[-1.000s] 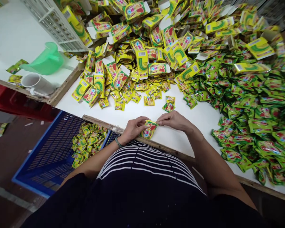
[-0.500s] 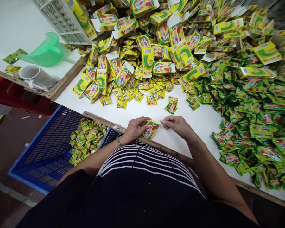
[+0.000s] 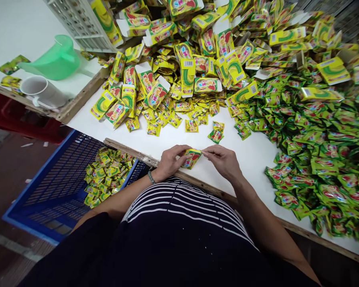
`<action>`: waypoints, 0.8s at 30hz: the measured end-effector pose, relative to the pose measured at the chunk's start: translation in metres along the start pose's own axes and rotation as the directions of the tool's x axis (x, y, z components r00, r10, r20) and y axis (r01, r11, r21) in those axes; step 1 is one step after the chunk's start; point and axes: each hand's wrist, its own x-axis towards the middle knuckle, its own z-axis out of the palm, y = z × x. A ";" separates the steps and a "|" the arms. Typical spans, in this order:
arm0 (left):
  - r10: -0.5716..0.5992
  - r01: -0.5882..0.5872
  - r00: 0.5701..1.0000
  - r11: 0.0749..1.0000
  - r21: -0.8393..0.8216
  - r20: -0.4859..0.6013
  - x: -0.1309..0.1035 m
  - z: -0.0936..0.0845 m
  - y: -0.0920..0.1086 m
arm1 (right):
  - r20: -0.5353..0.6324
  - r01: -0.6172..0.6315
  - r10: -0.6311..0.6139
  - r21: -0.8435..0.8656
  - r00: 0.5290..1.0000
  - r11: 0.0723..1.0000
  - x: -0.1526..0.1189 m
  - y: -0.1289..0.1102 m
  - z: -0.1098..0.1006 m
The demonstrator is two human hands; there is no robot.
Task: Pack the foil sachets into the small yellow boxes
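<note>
Near the table's front edge, my left hand (image 3: 171, 162) is closed around a small yellow and green candy box (image 3: 192, 159) with a red fruit picture. The fingers of my right hand (image 3: 224, 160) are pinched together at the box's right end, touching its flap; their tips are partly hidden. Just beyond the hands lie a green candy sachet (image 3: 216, 136) and a yellow candy sachet (image 3: 192, 126). A pile of candy boxes (image 3: 187, 77) with white flaps open spreads across the back, over yellow sachets. Green sachets (image 3: 323, 159) are heaped to the right.
At my lower left, a blue crate (image 3: 50, 191) holds closed candy boxes (image 3: 106, 175). A wooden ledge (image 3: 82, 95) borders the left surface, where a white mug (image 3: 43, 93) and a green scoop (image 3: 55, 61) stand. A white perforated basket (image 3: 83, 24) sits behind.
My right hand has moved left to the box's end, its fingertips now touching it. The box has tilted slightly in my left hand.
</note>
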 end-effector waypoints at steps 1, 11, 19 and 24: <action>0.020 -0.020 1.000 0.999 0.026 0.007 0.000 -0.001 0.000 | -0.004 0.096 -0.096 -0.072 0.995 0.993 -0.002 0.000 0.000; 0.077 -0.077 0.997 0.997 0.025 0.017 -0.001 -0.003 -0.001 | 0.019 0.252 -0.255 -0.240 0.967 0.938 -0.013 0.000 0.005; 0.064 -0.064 0.998 0.998 -0.011 0.024 0.000 -0.004 0.000 | 0.435 -0.039 0.048 -0.030 0.899 0.999 0.034 -0.005 -0.033; 0.092 -0.091 0.995 0.996 -0.025 0.033 -0.003 -0.005 -0.001 | 0.530 0.058 0.008 -0.108 0.848 0.992 0.044 -0.014 -0.038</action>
